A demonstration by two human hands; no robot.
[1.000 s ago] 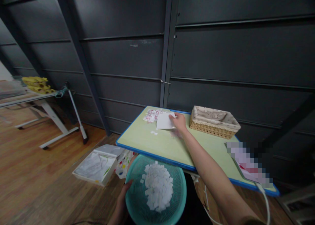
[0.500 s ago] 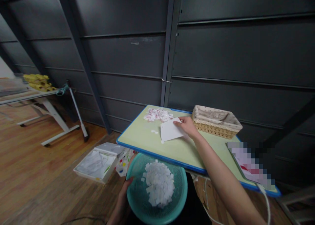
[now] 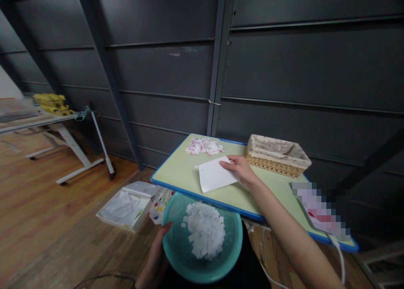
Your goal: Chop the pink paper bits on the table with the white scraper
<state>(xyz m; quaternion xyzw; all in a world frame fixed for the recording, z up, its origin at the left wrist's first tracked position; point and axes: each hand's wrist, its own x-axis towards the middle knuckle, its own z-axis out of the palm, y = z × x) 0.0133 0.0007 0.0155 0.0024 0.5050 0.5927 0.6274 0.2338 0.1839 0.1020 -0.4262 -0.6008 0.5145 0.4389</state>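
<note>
My left hand grips the left rim of a teal plastic strainer basket, its thumb over the edge. Inside lies a heap of small white paper-like squares. Over the pale green table, my right hand is closed on a white card, thumb on top. The card is tilted low above the tabletop, and a small white bit shows at its left corner. Behind it lies a pile of white and pinkish pieces on the table.
A cloth-lined wicker basket stands at the table's back right. A partly pixelated flat device with a white cable lies at the right end. An open white box is on the floor at left. A dark panelled wall rises behind.
My right hand has drawn the white card a little toward me and to the left across the table. My left hand keeps hold of the strainer basket.
</note>
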